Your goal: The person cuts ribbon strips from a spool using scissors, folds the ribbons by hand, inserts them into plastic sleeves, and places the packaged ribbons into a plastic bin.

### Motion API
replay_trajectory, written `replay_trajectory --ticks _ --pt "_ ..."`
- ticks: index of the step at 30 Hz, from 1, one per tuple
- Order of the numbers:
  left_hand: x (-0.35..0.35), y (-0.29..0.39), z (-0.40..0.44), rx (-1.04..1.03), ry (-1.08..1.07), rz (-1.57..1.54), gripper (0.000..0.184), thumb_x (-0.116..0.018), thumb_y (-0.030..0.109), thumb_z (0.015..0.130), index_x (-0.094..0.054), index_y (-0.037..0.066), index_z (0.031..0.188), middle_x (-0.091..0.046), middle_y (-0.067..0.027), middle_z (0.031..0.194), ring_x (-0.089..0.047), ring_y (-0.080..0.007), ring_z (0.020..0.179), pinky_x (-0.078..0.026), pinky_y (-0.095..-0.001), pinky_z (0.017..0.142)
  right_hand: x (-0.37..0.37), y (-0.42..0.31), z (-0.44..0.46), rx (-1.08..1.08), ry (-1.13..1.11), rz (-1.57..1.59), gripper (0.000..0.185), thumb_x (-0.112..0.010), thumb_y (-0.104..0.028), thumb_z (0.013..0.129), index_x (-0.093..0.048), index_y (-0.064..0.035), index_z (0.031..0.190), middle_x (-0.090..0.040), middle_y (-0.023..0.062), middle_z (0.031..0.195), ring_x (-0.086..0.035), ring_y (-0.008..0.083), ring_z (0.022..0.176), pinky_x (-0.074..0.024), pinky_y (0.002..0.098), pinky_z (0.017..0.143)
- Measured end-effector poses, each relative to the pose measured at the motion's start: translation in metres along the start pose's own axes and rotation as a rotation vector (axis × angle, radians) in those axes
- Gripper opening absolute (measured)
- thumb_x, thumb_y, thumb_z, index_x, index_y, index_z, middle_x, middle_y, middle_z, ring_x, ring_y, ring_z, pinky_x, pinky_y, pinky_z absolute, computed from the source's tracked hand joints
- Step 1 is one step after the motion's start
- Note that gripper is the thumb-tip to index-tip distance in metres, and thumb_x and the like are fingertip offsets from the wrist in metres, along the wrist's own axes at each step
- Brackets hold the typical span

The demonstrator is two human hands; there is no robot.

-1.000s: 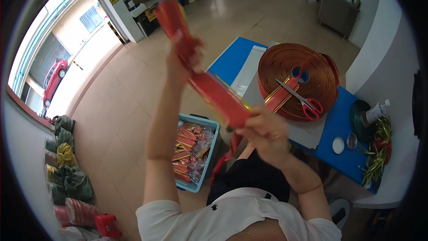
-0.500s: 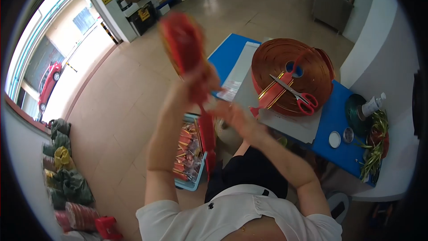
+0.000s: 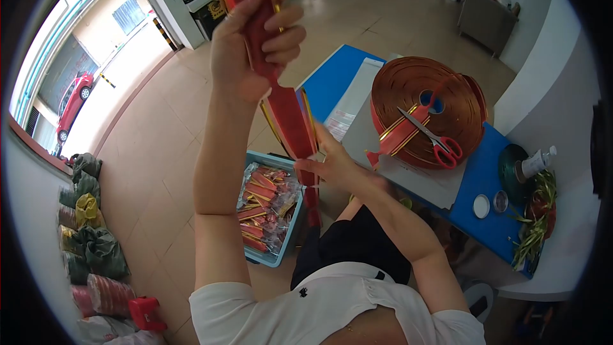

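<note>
A red ribbon with gold edges [image 3: 286, 118] runs down between my two hands, pinched narrow at intervals. My left hand [image 3: 258, 45] is raised high, its fingers wrapped round the upper part, which reaches past the top of the view. Lower down, my right hand [image 3: 325, 163] grips the same ribbon between thumb and fingers. The tail hangs below it beside a light blue basket [image 3: 292, 233]. Inside the basket lie several clear-wrapped red and gold ribbon bundles [image 3: 262, 201]. To the right, red-handled scissors [image 3: 434, 140] rest on a large ribbon roll [image 3: 396, 89].
The roll stands on a grey board [image 3: 440, 188] over a blue table [image 3: 345, 64]. A white bottle [image 3: 539, 161], a green twine spool [image 3: 511, 160], a white lid [image 3: 481, 206] and green stalks [image 3: 533, 236] sit at its right. Sacks [image 3: 102, 252] and a red stool [image 3: 147, 313] line the left wall.
My left hand has risen and moved slightly left with the ribbon. My right hand has closed on the ribbon lower down, and the stretch between the hands is longer.
</note>
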State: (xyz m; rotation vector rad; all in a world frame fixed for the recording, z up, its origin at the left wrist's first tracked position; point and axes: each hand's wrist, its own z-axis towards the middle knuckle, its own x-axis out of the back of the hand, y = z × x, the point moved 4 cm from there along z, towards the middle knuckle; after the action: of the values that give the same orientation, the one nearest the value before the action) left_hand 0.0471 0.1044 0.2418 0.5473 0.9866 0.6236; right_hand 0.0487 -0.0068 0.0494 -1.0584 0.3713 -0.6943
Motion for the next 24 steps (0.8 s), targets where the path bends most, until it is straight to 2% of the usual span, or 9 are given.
replay_trajectory --ticks 2,5,13,14,15,17,19,22,24 --pt "0.000 0.015 0.006 -0.065 -0.019 0.065 0.022 -0.043 0.025 0.089 -0.049 0.004 0.092 -0.035 0.0018 0.065 -0.028 -0.0059 0.050 -0.019 -0.0173 0.040 0.003 0.013 -0.009 -0.221 -0.264 0.002 0.038 -0.068 -0.008 0.072 -0.055 0.0016 0.107 -0.060 0.0128 0.101 -0.052 0.0208 0.107 -0.0386 0.0304 0.090" --pt "0.031 0.046 0.004 -0.142 0.050 0.149 0.022 -0.043 0.025 0.089 -0.050 0.004 0.091 -0.035 0.0020 0.065 -0.028 -0.0054 0.050 -0.019 -0.0174 0.040 0.018 -0.002 -0.035 -0.214 -0.037 0.272 0.017 -0.065 -0.001 0.073 -0.062 0.0033 0.089 -0.065 0.0082 0.080 -0.061 0.0140 0.085 -0.0465 0.0243 0.076" --pt "0.111 -0.046 -0.028 -0.117 0.590 0.179 0.029 -0.047 0.037 0.087 -0.051 0.008 0.085 -0.052 -0.0028 0.069 -0.037 -0.0063 0.042 -0.025 -0.0166 0.035 0.051 -0.131 -0.008 0.160 -0.147 0.008 0.011 -0.065 0.005 0.070 -0.062 0.0018 0.079 -0.062 0.0060 0.075 -0.058 0.0106 0.070 -0.0454 0.0212 0.067" --pt "0.108 -0.071 -0.032 -0.060 0.347 0.153 0.033 -0.047 0.040 0.086 -0.051 0.008 0.090 -0.055 -0.0051 0.077 -0.045 -0.0090 0.050 -0.033 -0.0183 0.040 0.056 -0.137 0.001 0.193 -0.124 -0.027 0.011 -0.066 0.005 0.069 -0.061 0.0013 0.079 -0.062 0.0058 0.075 -0.057 0.0107 0.070 -0.0447 0.0216 0.067" --pt "0.100 -0.096 -0.038 -0.001 0.102 0.123 0.037 -0.048 0.043 0.086 -0.052 0.007 0.095 -0.058 -0.0075 0.084 -0.053 -0.0116 0.057 -0.041 -0.0201 0.045 0.064 -0.143 0.012 0.288 -0.007 -0.055 0.012 -0.066 0.004 0.069 -0.061 0.0000 0.079 -0.061 0.0054 0.077 -0.056 0.0113 0.072 -0.0434 0.0229 0.069" --pt "0.054 -0.145 -0.051 0.003 0.477 -0.090 0.051 -0.048 0.049 0.083 -0.049 0.005 0.110 -0.057 -0.0103 0.101 -0.058 -0.0179 0.083 -0.049 -0.0284 0.066 0.080 -0.145 0.031 0.348 0.165 -0.114 0.011 -0.068 -0.003 0.070 -0.061 -0.0022 0.079 -0.058 0.0053 0.085 -0.053 0.0132 0.082 -0.0408 0.0263 0.077" --pt "0.036 -0.174 -0.072 0.120 0.101 -0.210 0.055 -0.054 0.043 0.081 -0.045 0.004 0.119 -0.053 -0.0096 0.113 -0.053 -0.0196 0.100 -0.045 -0.0330 0.082 0.093 -0.132 0.042 0.254 0.256 -0.125 0.012 -0.068 -0.012 0.073 -0.061 -0.0036 0.080 -0.056 0.0060 0.095 -0.052 0.0156 0.092 -0.0384 0.0295 0.084" --pt "0.017 -0.186 -0.080 0.046 -0.020 0.286 0.057 -0.057 0.045 0.077 -0.048 0.001 0.112 -0.057 -0.0139 0.099 -0.058 -0.0195 0.076 -0.051 -0.0354 0.065 0.101 -0.114 0.047 0.112 0.295 -0.063 0.021 -0.066 -0.023 0.076 -0.060 -0.0049 0.085 -0.053 0.0072 0.105 -0.049 0.0184 0.103 -0.0349 0.0323 0.090" --pt "0.017 -0.176 -0.082 0.296 0.135 0.368 0.052 -0.060 0.038 0.075 -0.050 0.000 0.109 -0.058 -0.0130 0.088 -0.058 -0.0189 0.069 -0.051 -0.0342 0.060 0.100 -0.101 0.042 0.037 0.235 -0.018 0.030 -0.065 -0.027 0.078 -0.058 -0.0052 0.097 -0.051 0.0080 0.111 -0.046 0.0197 0.108 -0.0327 0.0335 0.094"
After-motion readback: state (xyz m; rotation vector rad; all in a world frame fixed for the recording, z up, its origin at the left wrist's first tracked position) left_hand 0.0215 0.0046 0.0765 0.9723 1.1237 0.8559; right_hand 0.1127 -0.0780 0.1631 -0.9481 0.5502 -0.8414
